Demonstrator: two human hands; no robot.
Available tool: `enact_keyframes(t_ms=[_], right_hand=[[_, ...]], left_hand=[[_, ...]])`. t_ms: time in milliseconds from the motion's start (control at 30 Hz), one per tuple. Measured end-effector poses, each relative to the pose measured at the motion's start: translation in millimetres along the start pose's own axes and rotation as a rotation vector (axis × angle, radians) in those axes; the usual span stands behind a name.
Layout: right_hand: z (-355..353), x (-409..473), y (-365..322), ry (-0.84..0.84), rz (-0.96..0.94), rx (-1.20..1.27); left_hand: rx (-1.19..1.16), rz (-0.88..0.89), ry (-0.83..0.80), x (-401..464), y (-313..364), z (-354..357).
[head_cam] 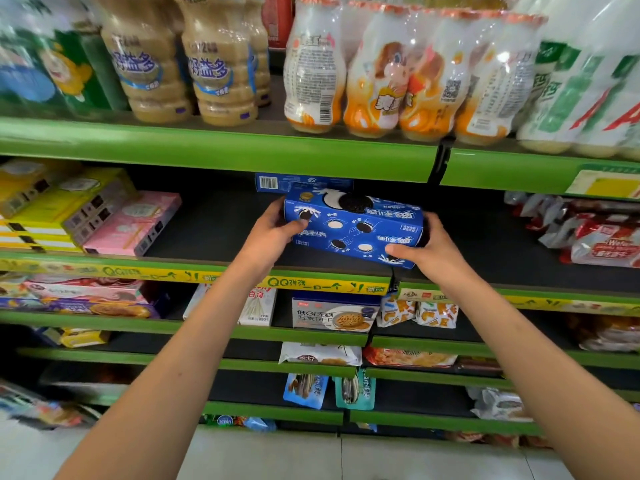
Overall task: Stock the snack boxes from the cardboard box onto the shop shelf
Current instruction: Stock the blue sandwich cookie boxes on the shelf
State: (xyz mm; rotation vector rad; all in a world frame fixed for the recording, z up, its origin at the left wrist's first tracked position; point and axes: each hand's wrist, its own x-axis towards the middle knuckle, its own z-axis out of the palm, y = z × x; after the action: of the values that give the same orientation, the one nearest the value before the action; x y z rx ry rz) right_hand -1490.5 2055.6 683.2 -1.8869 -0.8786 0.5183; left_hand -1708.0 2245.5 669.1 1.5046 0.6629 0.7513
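Left hand (275, 230) and right hand (431, 249) grip the blue box (356, 230) ends above the shelf (214, 233) front edge, bare shelf either side.

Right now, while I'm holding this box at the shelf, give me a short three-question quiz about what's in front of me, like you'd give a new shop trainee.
1. True or false: the blue cardboard cookie box is held by both the left hand and the right hand.
2. Which lies on the black shelf left of the held box? A) pink flat box B) glass jar C) metal tin
3. Fill in: behind the held box sits a second blue box, its ____ facing out.

Key: 1 true; 2 A; 3 barcode.
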Motion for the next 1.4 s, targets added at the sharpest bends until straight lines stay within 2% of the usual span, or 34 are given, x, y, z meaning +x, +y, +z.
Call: enact_keyframes(t_ms=[200, 367, 467, 600, 700, 833, 967, 1100, 1167, 1233, 1333, 1400], right_hand=[[-0.1, -2.7, 0.1, 0.005, -0.037, 0.026], [7.1, -12.6, 2.7, 0.079, -0.254, -0.11], [9.0, -16.5, 1.9, 0.084, -0.315, -0.195], [5.2, -18.2, -2.5, 0.105, -0.334, -0.22], [2.1, -20.2, -9.3, 0.086, -0.392, -0.185], [-0.9, -18.7, -20.8, -0.036, -0.37, 0.08], [22.7, -12.5, -35.2, -0.129, -0.276, 0.275], [57.7, -15.2, -55.1, -0.291, -0.078, 0.613], [73.6, -21.5, -63.2, -0.381, -0.005, 0.726], [87.8, -33.8, -68.7, -0.512, 0.01, 0.729], [105.2, -58.0, -63.8, -0.764, -0.101, 0.465], [111.7, -71.5, -59.7, -0.856, -0.171, 0.317]], left_hand=[[-0.105, -0.032, 0.068, -3.1, 4.4, 2.9], [-0.143, -0.017, 0.14, -4.9, 4.0, 2.5], [-0.181, -0.035, 0.139, -7.1, 2.8, -1.5], [-0.107, -0.058, 0.121, -15.6, 12.8, -3.6], [-0.017, -0.013, 0.097, -28.8, 25.8, -9.1], [0.087, -0.032, -0.018, -57.2, 45.0, -16.4], [0.276, -0.267, -0.203, -83.3, 61.1, -14.9], [0.324, -0.439, -0.204, -105.3, 60.7, -24.0], [0.168, -0.493, -0.117, -120.9, 55.8, -30.4], [0.0, -0.506, -0.007, -137.0, 50.1, -30.8], [-0.048, -0.443, 0.11, -151.5, 39.7, -19.6], [-0.095, -0.397, 0.161, -155.1, 34.1, -10.5]])
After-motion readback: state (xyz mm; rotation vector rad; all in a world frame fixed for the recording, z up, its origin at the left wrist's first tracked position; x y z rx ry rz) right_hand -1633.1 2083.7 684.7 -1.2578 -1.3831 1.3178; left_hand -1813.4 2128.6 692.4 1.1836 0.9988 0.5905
